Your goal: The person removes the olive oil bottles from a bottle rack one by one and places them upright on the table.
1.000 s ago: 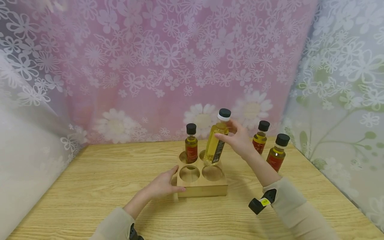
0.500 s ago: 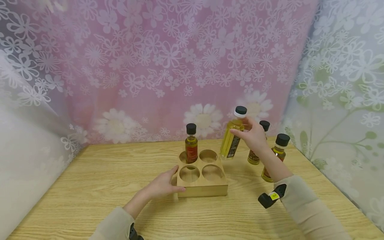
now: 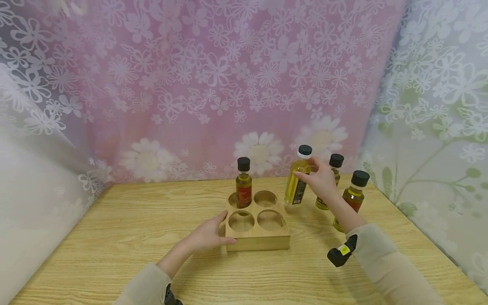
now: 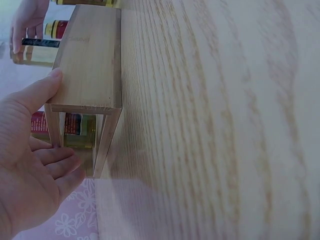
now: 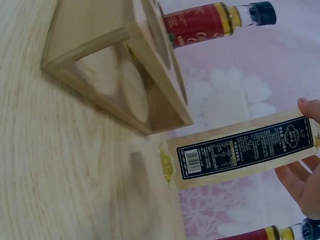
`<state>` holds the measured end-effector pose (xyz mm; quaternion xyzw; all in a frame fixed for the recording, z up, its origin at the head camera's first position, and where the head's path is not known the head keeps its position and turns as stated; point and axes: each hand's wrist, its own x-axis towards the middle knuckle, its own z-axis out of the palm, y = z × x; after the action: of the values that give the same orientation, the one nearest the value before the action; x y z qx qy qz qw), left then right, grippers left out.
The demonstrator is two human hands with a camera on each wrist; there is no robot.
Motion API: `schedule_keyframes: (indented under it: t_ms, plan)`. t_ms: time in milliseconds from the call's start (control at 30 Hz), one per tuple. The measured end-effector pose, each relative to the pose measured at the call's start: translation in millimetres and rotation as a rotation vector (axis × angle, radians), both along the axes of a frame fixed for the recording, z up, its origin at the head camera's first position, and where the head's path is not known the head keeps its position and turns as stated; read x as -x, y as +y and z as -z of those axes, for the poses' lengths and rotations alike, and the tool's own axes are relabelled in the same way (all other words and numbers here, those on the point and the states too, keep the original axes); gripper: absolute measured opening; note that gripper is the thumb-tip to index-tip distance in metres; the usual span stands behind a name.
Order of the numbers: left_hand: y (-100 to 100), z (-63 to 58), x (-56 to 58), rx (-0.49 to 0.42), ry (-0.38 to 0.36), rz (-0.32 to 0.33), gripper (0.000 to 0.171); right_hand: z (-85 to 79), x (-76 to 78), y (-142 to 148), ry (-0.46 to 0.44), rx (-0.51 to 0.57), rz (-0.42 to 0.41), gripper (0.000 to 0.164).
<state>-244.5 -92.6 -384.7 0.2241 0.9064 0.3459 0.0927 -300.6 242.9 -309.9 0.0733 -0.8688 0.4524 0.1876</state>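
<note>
In the head view my right hand grips a clear oil bottle with pale yellow oil, a dark cap and a white collar. It stands slightly tilted, just right of the wooden bottle rack; its dark printed label faces the right wrist camera. Whether its base touches the table I cannot tell. My left hand holds the rack by its left side, thumb at the front and fingers at the open side. A red-labelled oil bottle with a black cap sits in the rack's back left hole.
Two more red-labelled oil bottles stand on the table to the right: a farther bottle, partly behind my right hand, and a nearer bottle. The wooden table meets a flowered curtain at the back.
My right hand has carried the pale oil bottle rightward from above the rack's back right hole, then lowered it towards the table. My left hand and the rack have stayed put.
</note>
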Motion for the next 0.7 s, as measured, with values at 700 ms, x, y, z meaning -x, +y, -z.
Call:
schedule_keyframes:
  t_ms: [700]
  plan:
    - [0,-0.4,-0.1,0.011,-0.01,-0.013,0.097,25.3,14.6,3,-0.033,0.008,0.041,0.058]
